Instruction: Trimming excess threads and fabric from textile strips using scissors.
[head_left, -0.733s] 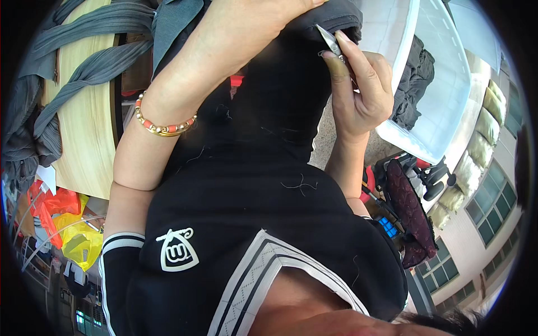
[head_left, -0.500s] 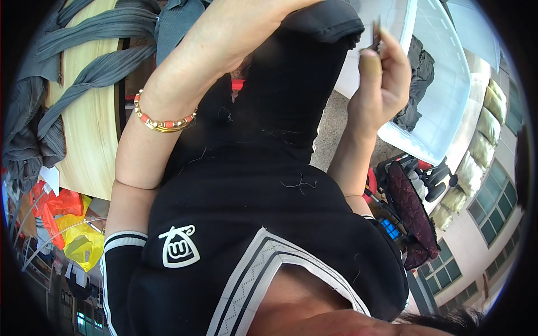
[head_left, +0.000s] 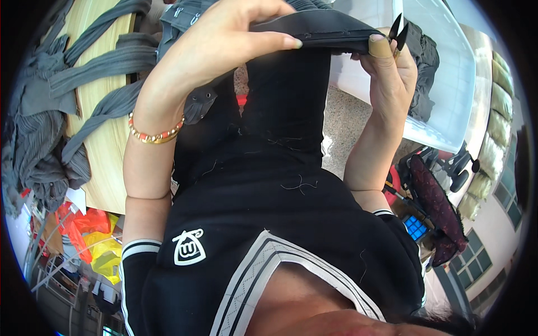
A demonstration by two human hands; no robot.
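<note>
A dark grey garment (head_left: 322,27) stretches between my two hands above my lap, its stitched edge facing me. My left hand (head_left: 227,47) pinches that edge between thumb and fingers; some of its fingertips are hidden behind the cloth. At the other end, my right hand (head_left: 392,75) grips the garment under a thumb with a yellowish covering. The same hand also holds thread snips (head_left: 398,35), their dark pointed blades sticking up apart beyond the fingers. Metal eyelets show on a hanging grey piece (head_left: 199,105) beside my left wrist.
Grey ribbed garments (head_left: 89,78) drape over a light wooden table (head_left: 101,162) on the left. A white plastic bin (head_left: 468,84) with dark garments (head_left: 423,70) stands at the right. Red (head_left: 84,224) and yellow (head_left: 106,255) bags lie lower left; a maroon cushioned seat (head_left: 434,207) is lower right.
My left hand has come lower into view, with the garment edge now drawn across to my right hand. The right hand has taken hold of the edge while keeping the snips.
</note>
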